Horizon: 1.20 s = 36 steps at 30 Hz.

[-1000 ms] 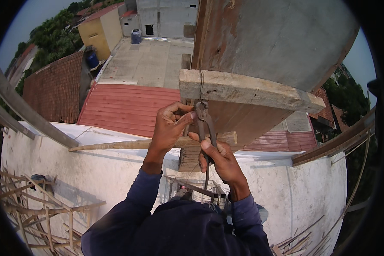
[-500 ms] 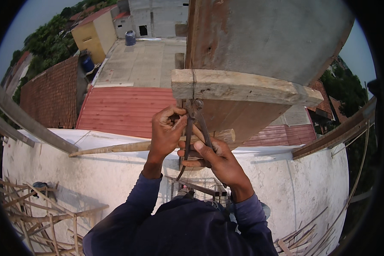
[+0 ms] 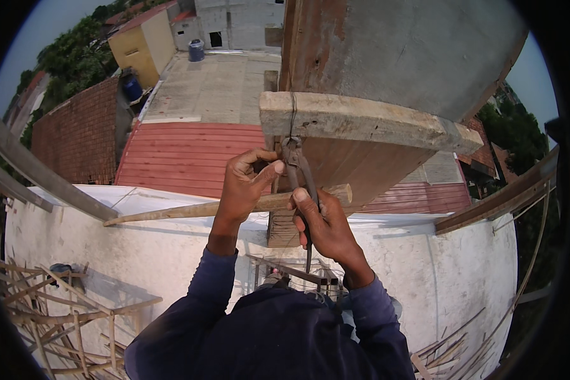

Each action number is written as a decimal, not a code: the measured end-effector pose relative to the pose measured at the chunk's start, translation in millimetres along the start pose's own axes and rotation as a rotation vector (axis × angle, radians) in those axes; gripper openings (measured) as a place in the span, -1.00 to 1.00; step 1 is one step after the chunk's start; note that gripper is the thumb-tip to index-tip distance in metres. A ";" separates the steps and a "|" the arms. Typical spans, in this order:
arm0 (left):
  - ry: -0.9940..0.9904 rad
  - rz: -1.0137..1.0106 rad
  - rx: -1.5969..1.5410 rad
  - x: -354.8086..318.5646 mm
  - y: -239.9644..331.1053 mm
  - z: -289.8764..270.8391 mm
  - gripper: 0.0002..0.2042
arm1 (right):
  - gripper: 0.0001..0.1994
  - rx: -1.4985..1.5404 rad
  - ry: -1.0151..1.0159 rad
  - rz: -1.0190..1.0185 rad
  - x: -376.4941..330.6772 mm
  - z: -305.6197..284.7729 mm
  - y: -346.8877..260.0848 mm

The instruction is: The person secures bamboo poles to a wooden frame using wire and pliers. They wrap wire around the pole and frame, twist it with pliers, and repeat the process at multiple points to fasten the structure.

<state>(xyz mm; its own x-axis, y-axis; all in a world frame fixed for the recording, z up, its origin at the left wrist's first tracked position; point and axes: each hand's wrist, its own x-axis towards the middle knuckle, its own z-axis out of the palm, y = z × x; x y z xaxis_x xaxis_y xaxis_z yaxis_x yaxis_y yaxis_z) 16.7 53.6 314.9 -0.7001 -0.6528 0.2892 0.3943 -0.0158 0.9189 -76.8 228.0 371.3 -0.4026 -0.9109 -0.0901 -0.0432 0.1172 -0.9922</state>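
Observation:
A pair of dark metal pincers stands with its jaws up against the wire looped around a wooden beam. My right hand is wrapped around the handles, which lie close together. Just left of the pincers' head, my left hand has its fingers curled and its thumb bent toward the index finger; whatever it pinches is too small to make out. Behind my hands runs a round wooden pole, its cut end showing to the right of the pincers.
A tall grey panel with brown edges rises behind the beam. Below is a pale wall, with bamboo scaffolding at lower left and loose sticks at lower right. Farther off lies a red roof. Metal bars curve in at left.
The pincers' handles have come from spread apart to close together in my right hand. Their jaws have moved up to the wire just under the beam. My left hand stays beside them.

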 end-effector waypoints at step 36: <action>-0.532 -0.426 -0.594 -13.5 -4.2 80.4 -0.51 | -0.53 1.285 -0.380 0.261 -34.3 -13.8 49.8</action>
<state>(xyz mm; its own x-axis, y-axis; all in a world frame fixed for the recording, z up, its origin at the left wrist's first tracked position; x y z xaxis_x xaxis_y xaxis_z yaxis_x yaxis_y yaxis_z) -23.4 123.4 328.8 -0.9817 -0.0686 0.1777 0.1782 -0.6605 0.7294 -77.7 270.5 326.2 0.0145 -0.9952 -0.0966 0.9515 0.0434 -0.3045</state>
